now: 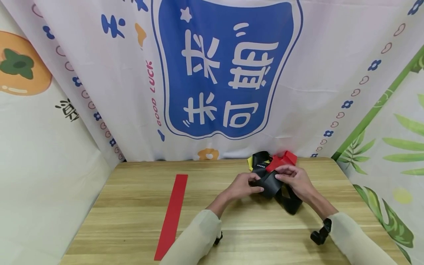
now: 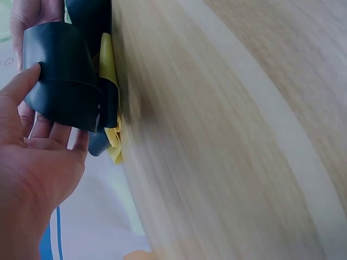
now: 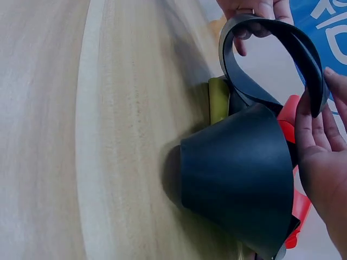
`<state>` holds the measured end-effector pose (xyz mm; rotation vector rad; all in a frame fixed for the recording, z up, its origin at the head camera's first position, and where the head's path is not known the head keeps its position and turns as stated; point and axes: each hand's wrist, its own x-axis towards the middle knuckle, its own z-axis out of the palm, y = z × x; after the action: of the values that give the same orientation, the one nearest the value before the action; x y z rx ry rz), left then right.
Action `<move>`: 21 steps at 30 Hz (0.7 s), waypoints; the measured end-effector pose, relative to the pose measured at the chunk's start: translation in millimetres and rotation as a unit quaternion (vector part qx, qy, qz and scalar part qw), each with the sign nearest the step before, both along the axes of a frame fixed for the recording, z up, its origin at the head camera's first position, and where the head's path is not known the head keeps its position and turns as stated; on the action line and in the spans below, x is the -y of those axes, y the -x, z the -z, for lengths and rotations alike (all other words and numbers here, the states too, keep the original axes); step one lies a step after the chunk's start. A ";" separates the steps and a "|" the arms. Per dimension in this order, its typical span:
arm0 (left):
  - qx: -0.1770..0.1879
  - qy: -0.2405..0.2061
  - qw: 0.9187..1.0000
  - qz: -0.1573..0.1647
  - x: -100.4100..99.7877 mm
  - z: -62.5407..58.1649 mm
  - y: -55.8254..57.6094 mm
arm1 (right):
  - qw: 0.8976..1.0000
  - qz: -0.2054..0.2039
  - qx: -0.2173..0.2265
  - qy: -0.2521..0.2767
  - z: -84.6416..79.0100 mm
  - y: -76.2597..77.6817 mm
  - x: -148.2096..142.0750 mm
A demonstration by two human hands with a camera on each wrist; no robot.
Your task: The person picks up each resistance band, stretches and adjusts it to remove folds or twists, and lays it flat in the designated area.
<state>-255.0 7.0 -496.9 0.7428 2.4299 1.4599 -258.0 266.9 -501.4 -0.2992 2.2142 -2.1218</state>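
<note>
Both hands are at a heap of flat, rubbery bands near the table's far edge, right of centre. My left hand (image 1: pixel 243 187) pinches the left side of a curled black band (image 1: pixel 269 185), thumb on one face and fingers behind it. At the other side of that loop, my right hand (image 1: pixel 298 181) holds the band between thumb and fingers. In the right wrist view the held black band (image 3: pixel 238 59) arches between the two hands. A wider black loop (image 3: pixel 238 173) bulges beside it. Red band (image 1: pixel 281 161) and yellow band (image 2: pixel 108 62) folds lie behind and under the black.
A straight red strip (image 1: pixel 172 217) lies flat on the wooden table (image 1: pixel 132 206), left of the left forearm. A printed white curtain (image 1: pixel 314 84) hangs right behind the table's far edge. Each wrist wears a small black device (image 1: pixel 319 235).
</note>
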 end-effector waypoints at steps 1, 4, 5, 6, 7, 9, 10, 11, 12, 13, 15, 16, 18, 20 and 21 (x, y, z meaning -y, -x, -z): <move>0.001 0.000 1.000 -0.001 0.9 -0.6 -0.7 | 1.000 -0.007 0.001 0.001 0.3 -0.6 -0.1; 0.006 0.003 1.000 -0.001 3.9 -2.7 -3.0 | 1.000 -0.030 0.003 0.005 0.8 -2.0 -0.3; 0.009 0.004 1.000 -0.001 5.2 -2.8 -3.4 | 0.999 -0.034 0.002 0.002 0.8 -2.3 0.0; 0.013 0.004 1.000 -0.001 6.5 -3.3 -3.9 | 0.999 -0.040 -0.001 0.000 1.0 -2.6 0.1; 0.016 0.005 1.000 -0.001 7.8 -3.7 -4.4 | 0.999 -0.044 -0.005 -0.002 1.1 -2.9 0.5; 0.021 0.009 1.000 -0.001 10.3 -4.1 -5.0 | 0.999 -0.050 -0.014 -0.008 1.2 -3.3 1.0; 0.023 0.009 1.000 -0.001 11.5 -4.2 -5.2 | 0.998 -0.051 -0.018 -0.012 1.3 -3.5 1.4; 0.026 0.010 1.000 0.000 12.6 -4.2 -5.4 | 0.998 -0.050 -0.021 -0.015 1.4 -3.6 1.9; 0.029 0.010 1.000 0.002 13.7 -4.3 -5.7 | 0.998 -0.049 -0.023 -0.018 1.5 -3.6 2.1; 0.032 0.009 0.999 0.004 14.4 -4.0 -5.6 | 0.998 -0.047 -0.023 -0.021 1.2 -3.6 2.5; 0.043 0.008 0.999 0.007 15.8 -4.1 -5.9 | 0.998 -0.040 -0.022 -0.035 -0.2 -3.5 3.2; 0.053 0.006 0.999 0.009 16.4 -4.0 -6.3 | 0.998 -0.036 -0.021 -0.044 -1.7 -3.7 3.7; 0.072 -0.001 0.997 0.014 17.8 -3.0 -6.7 | 0.997 -0.030 -0.020 -0.063 -5.6 -3.6 4.5; 0.091 -0.010 0.996 0.021 18.8 -2.4 -7.3 | 0.996 -0.026 -0.020 -0.081 -10.6 -3.6 5.4; 0.099 -0.017 0.995 0.025 19.3 -1.4 -7.3 | 0.996 -0.026 -0.020 -0.085 -13.1 -3.5 5.9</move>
<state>-247.8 -12.3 -495.4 0.6290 2.2295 1.4826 -254.5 261.0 -488.3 -0.3880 2.3631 -1.9021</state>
